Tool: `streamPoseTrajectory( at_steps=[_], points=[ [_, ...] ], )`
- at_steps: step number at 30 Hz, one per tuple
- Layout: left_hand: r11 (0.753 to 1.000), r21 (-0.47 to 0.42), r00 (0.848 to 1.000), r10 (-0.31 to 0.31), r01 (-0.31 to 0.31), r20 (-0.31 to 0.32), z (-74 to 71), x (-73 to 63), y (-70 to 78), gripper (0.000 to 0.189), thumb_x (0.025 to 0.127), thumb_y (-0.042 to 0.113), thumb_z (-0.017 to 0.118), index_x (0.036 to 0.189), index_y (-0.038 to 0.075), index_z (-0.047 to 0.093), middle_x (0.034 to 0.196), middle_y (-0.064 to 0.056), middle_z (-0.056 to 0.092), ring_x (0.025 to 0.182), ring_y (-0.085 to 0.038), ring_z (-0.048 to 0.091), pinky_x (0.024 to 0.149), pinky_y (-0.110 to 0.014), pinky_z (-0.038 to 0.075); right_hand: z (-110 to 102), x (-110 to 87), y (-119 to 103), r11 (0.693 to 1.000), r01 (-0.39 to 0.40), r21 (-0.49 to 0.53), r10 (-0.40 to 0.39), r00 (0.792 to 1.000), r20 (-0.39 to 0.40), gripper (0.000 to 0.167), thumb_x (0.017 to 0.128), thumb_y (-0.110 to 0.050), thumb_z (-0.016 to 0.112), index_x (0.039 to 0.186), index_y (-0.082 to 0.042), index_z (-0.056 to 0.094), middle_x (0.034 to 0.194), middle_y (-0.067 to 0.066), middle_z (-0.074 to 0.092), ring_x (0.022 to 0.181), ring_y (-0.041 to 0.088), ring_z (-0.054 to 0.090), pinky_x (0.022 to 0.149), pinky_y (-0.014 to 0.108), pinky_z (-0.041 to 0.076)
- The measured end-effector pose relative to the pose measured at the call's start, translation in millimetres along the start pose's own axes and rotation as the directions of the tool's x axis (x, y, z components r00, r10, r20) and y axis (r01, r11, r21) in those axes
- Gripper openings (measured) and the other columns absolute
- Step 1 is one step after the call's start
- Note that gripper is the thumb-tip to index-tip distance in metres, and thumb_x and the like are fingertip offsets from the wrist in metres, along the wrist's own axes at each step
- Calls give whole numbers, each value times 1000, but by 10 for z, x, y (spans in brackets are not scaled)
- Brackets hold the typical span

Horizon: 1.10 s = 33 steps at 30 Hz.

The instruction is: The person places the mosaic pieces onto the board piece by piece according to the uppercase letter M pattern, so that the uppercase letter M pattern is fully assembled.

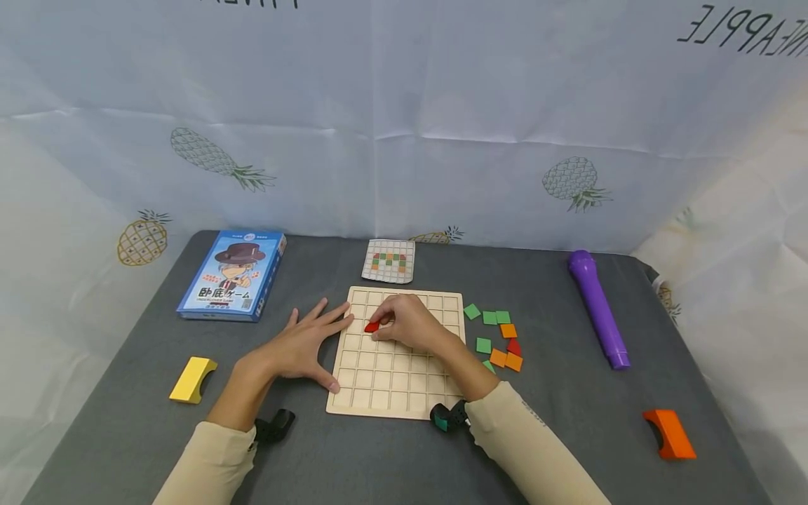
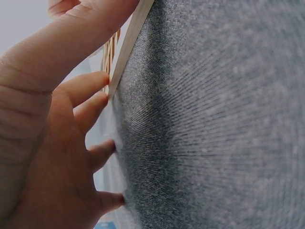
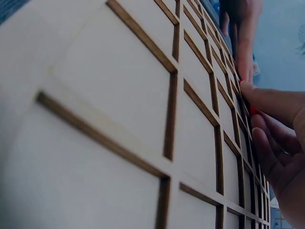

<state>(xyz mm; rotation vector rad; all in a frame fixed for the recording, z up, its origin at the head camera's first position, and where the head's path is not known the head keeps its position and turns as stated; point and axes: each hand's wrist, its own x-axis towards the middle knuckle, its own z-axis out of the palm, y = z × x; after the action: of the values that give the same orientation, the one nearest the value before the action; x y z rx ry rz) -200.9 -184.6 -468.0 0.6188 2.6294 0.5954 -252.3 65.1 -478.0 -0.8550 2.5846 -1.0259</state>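
A pale wooden grid board (image 1: pixel 381 400) lies flat on the dark grey table. My right hand (image 1: pixel 413 324) is over its upper left part, and its fingertips pinch a small red tile (image 1: pixel 372 327). In the right wrist view the red tile (image 3: pixel 253 109) shows between thumb and fingers, close to the grid cells. My left hand (image 1: pixel 303 347) is spread along the board's left edge, thumb and fingertips touching the rim or the table beside it. Those straight, parted fingers (image 2: pixel 90 112) also appear in the left wrist view, against the board's edge (image 2: pixel 125 57).
Right of the board lie several green tiles (image 1: pixel 483 345), orange tiles (image 1: pixel 508 330) and a red tile (image 1: pixel 514 347). Behind it is a pattern card (image 1: pixel 388 261). Around stand a blue game box (image 1: pixel 233 275), a yellow block (image 1: pixel 192 379), a purple microphone-shaped stick (image 1: pixel 598 308) and an orange block (image 1: pixel 672 435).
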Motion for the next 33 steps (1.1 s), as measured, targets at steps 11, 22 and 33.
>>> streamPoseTrajectory(
  at_steps=[11, 22, 33],
  points=[
    [1000, -4, 1000, -4, 4, 2, 21, 4, -1, 124, 60, 61, 92, 161, 20, 34, 173, -6, 19, 159, -48, 5, 113, -86, 1, 23, -10, 16, 1000, -3, 3, 3, 1000, -16, 18, 85, -19, 84, 102, -13, 82, 99, 0, 75, 84, 7, 63, 73, 19, 53],
    [1000, -5, 1000, -3, 3, -1, 20, 4, -3, 124, 60, 61, 92, 161, 19, 33, 173, -6, 19, 159, -49, 5, 112, -87, 1, 22, 12, -37, 999, -41, 17, 41, 999, -11, 20, 84, -16, 85, 103, -11, 82, 97, 2, 73, 82, 8, 59, 71, 19, 50],
    [1000, -13, 1000, 2, -2, -6, 24, 4, -10, 125, 59, 62, 92, 161, 20, 33, 173, -6, 19, 160, -48, 4, 113, -86, 0, 0, 6, -38, 999, 7, 39, -7, 1000, -1, 17, 84, -13, 84, 101, -11, 82, 97, 3, 74, 83, 10, 58, 71, 19, 49]
  ],
)
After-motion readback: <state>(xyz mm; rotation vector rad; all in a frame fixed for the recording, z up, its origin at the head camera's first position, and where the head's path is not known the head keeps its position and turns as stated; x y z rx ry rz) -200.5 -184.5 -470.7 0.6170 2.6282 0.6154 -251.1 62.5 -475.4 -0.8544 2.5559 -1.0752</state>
